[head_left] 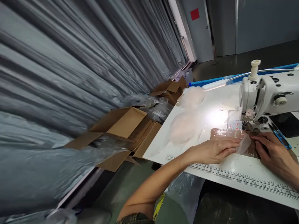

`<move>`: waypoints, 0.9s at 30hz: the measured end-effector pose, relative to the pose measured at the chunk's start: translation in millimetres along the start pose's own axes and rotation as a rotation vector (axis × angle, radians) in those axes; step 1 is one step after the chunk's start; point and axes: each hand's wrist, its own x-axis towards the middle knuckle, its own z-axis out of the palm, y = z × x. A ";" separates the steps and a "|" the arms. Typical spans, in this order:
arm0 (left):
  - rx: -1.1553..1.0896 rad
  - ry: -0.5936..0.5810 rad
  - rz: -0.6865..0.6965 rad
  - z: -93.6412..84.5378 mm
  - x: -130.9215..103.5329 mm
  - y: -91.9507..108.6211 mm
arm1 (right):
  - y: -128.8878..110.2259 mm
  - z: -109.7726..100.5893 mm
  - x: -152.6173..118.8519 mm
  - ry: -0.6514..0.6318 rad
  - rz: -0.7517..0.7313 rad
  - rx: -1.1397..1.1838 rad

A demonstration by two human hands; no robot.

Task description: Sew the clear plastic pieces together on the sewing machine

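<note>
A shiny brown sheet (216, 133) lies on the white sewing table, reaching to the needle area of the sewing machine (247, 93). My left hand (216, 151) rests over its near left part, fingers together, closed on the edge of a translucent whitish piece (244, 144). To the right of the needle, my right hand (275, 152) has bent fingers pinching the right side of the brown sheet. The presser foot is partly hidden, and so is the sheet beneath both hands.
Pale, sheer fabric pieces (184, 127) lie left on the table (158, 149). Blue-handled thread snips (281, 137) and a dark flat object (286, 124) sit at right. A lamp (215, 85) lights the surface. Open cardboard boxes (127, 123) stand beyond the left edge, before a grey curtain.
</note>
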 end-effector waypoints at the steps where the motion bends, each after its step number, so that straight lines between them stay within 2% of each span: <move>1: 0.023 0.002 0.031 0.5 3.8 -1.0 | -2.2 -2.9 1.6 -0.018 0.030 0.024; 3: 0.090 0.071 0.028 -1.7 10.2 -8.8 | -7.1 -8.7 4.7 -0.068 0.082 0.068; 7: 0.232 0.194 -0.095 -2.9 23.4 -32.2 | -14.6 -14.5 8.0 -0.167 0.130 0.087; 10: 0.307 0.216 -0.188 9.3 34.7 -44.1 | -15.3 -11.3 6.9 -0.174 0.111 0.052; 13: 0.378 0.224 -0.210 23.4 41.9 -46.8 | -12.8 -8.9 5.5 -0.191 0.103 0.057; 15: 0.344 0.243 -0.163 27.5 41.8 -42.4 | -12.3 -11.7 6.1 -0.221 0.107 0.122; 17: 0.212 0.268 -0.082 26.6 38.2 -32.5 | -15.4 -18.2 8.1 -0.259 0.107 0.222; 20: 0.014 0.277 0.035 20.4 29.6 -11.0 | -27.8 -30.5 13.1 -0.322 0.127 0.387; 22: -0.001 0.306 0.072 15.0 23.6 3.3 | -38.3 -37.1 16.8 -0.381 0.173 0.531; 25: 0.018 0.409 0.050 3.9 14.6 15.5 | -48.0 -41.4 22.4 -0.565 0.281 0.777; 27: 0.037 0.465 0.002 -5.1 9.7 14.4 | -46.7 -40.3 26.9 -0.716 0.338 0.861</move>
